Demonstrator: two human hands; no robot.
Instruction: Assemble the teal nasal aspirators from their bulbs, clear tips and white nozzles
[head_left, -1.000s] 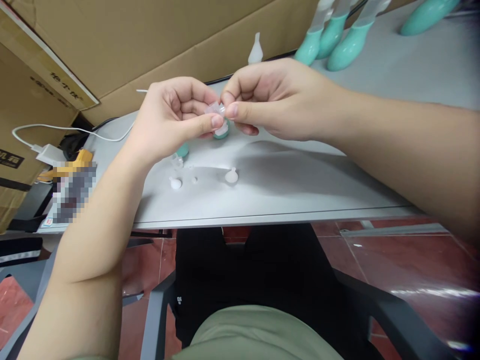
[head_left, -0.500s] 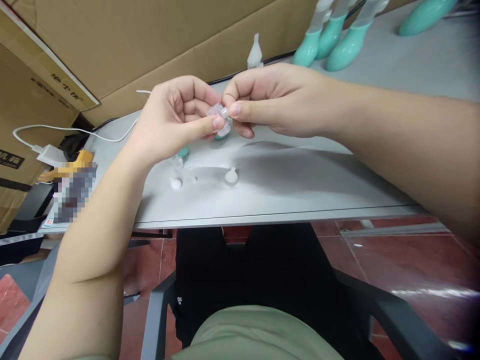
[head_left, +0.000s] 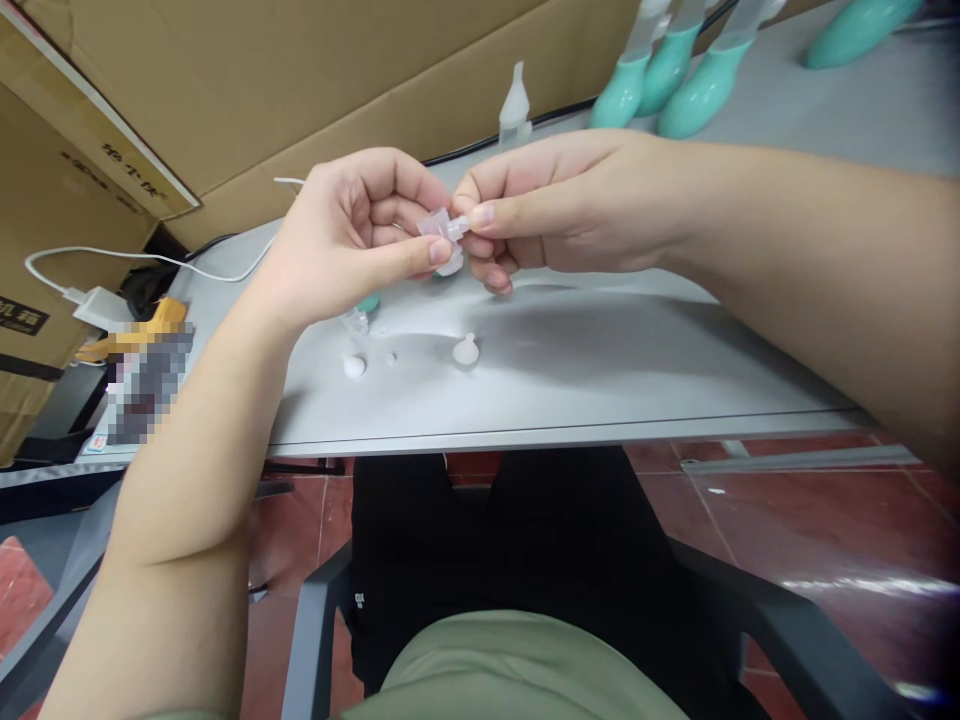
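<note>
Above the grey table, my left hand (head_left: 352, 225) is closed round a clear plastic fitting (head_left: 432, 226), gripping it between thumb and fingers. My right hand (head_left: 562, 210) pinches a small translucent tip (head_left: 460, 228) at the fitting's right end; the two pieces touch, but I cannot tell how firmly they are joined. On the table below lie a white round piece with a short nozzle (head_left: 466, 350), a white dome-shaped cap (head_left: 354, 366) and a tiny white bit (head_left: 391, 358). A clear part (head_left: 355, 321) rests beside a green piece (head_left: 368, 302), partly hidden by my left wrist.
Several green bulbs with clear tubes (head_left: 694, 95) stand at the back right, and another green bulb (head_left: 862, 35) lies beyond. A clear piece with a pointed white nozzle (head_left: 515, 105) stands behind my hands. Cardboard (head_left: 337, 80) walls the back. A white cable (head_left: 150, 258) runs left.
My right hand has shifted slightly right, and more of the small tip shows between the hands. The left hand keeps its hold on the fitting.
</note>
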